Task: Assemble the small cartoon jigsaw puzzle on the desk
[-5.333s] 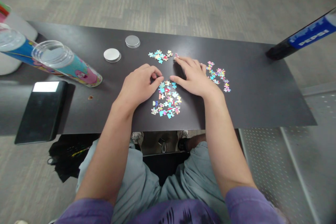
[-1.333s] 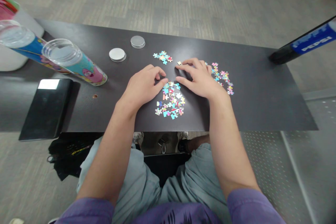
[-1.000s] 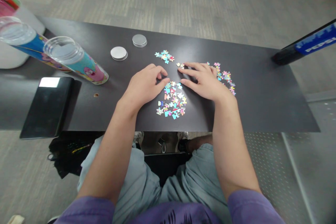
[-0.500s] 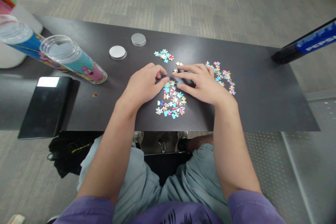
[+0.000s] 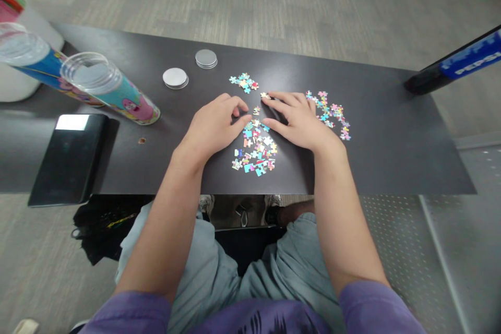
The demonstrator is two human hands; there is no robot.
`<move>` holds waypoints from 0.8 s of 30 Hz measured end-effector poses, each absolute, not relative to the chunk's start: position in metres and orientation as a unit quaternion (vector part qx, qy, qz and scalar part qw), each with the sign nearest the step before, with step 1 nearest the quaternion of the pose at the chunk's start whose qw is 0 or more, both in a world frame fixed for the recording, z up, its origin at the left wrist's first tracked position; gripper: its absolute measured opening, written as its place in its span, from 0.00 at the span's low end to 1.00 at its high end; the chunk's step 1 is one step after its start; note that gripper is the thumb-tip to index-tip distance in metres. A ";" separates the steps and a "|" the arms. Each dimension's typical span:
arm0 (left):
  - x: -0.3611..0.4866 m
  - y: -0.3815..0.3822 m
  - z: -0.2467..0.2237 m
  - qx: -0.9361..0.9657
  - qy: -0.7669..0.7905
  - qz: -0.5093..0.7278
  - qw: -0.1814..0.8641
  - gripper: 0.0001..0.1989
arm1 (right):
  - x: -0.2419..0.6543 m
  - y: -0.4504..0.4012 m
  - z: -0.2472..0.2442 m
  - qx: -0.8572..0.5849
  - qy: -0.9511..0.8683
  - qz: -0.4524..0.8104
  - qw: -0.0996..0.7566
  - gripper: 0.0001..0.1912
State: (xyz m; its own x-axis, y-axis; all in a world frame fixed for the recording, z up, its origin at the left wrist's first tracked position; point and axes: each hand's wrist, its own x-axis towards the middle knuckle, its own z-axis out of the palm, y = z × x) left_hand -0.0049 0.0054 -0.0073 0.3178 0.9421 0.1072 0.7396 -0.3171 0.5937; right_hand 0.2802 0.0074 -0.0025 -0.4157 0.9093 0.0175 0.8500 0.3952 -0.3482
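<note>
Small colourful jigsaw pieces (image 5: 256, 154) lie loose in a heap between my hands, towards the table's near edge. My left hand (image 5: 215, 125) rests at the left of the heap, thumb stretched towards its top and the other fingers loosely bent, with nothing visible in it. Across from it, my right hand (image 5: 295, 117) has its fingers spread. A fingertip is at a pale yellow jigsaw piece (image 5: 264, 95); whether it presses on it I cannot tell. A single jigsaw piece (image 5: 256, 110) sits in the gap between both hands.
A small jigsaw cluster (image 5: 244, 83) lies farther back, and another jigsaw group (image 5: 334, 113) curves right of my right hand. Round discs (image 5: 175, 78) and clear-topped tubes (image 5: 113, 88) stand left, near a black tablet-like object (image 5: 70, 159). A Pepsi bottle (image 5: 450, 65) stands right.
My right hand has shifted slightly left and its fingers have moved apart. The single piece between the hands has moved nearer to the heap. My left hand stays put.
</note>
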 end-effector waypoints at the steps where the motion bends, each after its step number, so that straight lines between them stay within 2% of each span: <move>1: -0.005 0.005 -0.007 0.780 0.539 0.224 0.225 0.09 | 0.280 0.007 -0.002 -0.532 -0.828 0.144 0.103 0.38; 11: -0.005 0.006 -0.006 0.777 0.542 0.220 0.234 0.07 | 0.277 0.006 0.003 -0.556 -0.812 0.149 0.103 0.46; 24: -0.004 0.006 -0.007 0.774 0.543 0.231 0.229 0.08 | 0.275 0.003 0.010 -0.563 -0.807 0.144 0.107 0.40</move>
